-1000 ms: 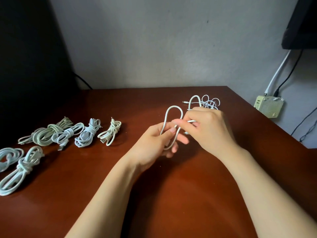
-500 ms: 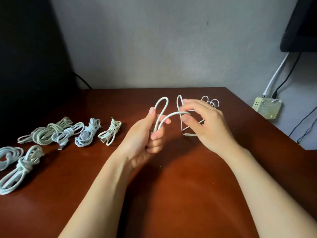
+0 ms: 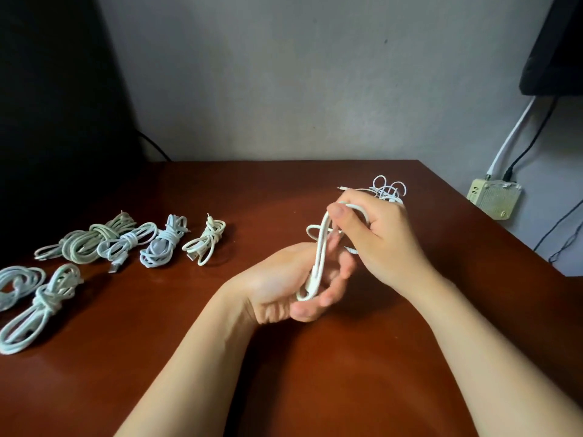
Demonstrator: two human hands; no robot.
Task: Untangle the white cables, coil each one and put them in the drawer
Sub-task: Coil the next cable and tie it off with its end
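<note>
The white cable [image 3: 319,253] I am coiling is held just above the table [image 3: 284,389], folded into long loops whose axis runs from about 6 o'clock up to 1 o'clock. My left hand [image 3: 277,288] has its fingers [image 3: 329,298] curled round the lower bend. My right hand [image 3: 381,238] pinches the upper bend between thumb and fingers. One loose turn sticks out toward 9 o'clock near the top, so I judge the next wrap falls to the right hand, which is nearer it. Just behind that hand, at 1 o'clock, lies the remaining tangle [image 3: 389,189]. Well apart at 9 o'clock lie the finished coils [image 3: 164,242]. I see no drawer.
</note>
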